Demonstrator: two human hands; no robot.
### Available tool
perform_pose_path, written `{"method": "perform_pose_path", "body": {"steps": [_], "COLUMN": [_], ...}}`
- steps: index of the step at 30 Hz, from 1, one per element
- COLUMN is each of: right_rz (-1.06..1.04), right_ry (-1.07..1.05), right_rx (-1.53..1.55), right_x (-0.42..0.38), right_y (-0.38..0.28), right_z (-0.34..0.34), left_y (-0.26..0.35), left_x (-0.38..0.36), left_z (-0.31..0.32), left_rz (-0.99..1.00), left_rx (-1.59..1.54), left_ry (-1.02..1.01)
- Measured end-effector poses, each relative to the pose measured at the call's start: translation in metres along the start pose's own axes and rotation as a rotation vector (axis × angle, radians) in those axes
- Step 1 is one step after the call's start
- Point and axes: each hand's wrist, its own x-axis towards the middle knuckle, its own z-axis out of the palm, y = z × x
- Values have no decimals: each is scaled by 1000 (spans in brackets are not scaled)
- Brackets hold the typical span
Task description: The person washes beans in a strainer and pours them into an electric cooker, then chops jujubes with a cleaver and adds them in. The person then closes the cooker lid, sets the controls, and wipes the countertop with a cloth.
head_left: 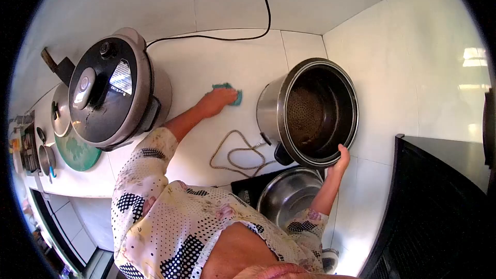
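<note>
My left hand [221, 101] is closed on a teal cloth [235, 99] and presses it against the white tiled counter [196, 72]. My right hand [339, 161] grips the rim of a large silver cooker [268, 106], thumb inside the edge and fingers hidden behind it. The cooker leans over, so its mouth faces me; its dark inside is wet, with brown, bubbly marks at the bottom. Near its base, a beige woven cord [227, 166] lies in loops between the cooker and my body.
A big pressure cooker [103, 93] stands at left, its black cable [227, 38] running along the wall. Beyond it are a green board [77, 152], a lid [61, 108] and a cleaver [64, 70]. A steel basin [289, 194] sits below the tilted cooker; a black panel [434, 212] stands at right.
</note>
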Motion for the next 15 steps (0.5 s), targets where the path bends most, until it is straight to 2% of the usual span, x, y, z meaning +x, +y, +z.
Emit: {"method": "perform_pose_path", "body": {"steps": [1,2,3,4,6,8,10,13,15], "right_rz": [0,3,8,10,3,0,20,47,59], "right_ry": [7,40,30,19,1,-10,-42,-143,-185], "right_rx": [-32,-74,-71,-69,-62,-43,-41,-14,-12], "right_x": [5,15,16,18,20,15,16,46,58], "right_y": [0,5,3,1,-7,-18,-19,-27,-36], "right_z": [3,3,4,8,16,28,26,33,44], "left_y": [-3,-7,-11,-10,-10,-26,-28,2,20], "left_x": [12,39,70,94,144,168,159,96,40], "left_z": [-4,-4,-13,-12,-5,23,31,3,-10], "left_rz": [-48,-210,-193,-169,-147,-36,38,-101,24], "left_rx": [-37,-133,10,110,127,162,94,-32,58], "left_ry": [60,123,61,140,53,44,78,8,20]}}
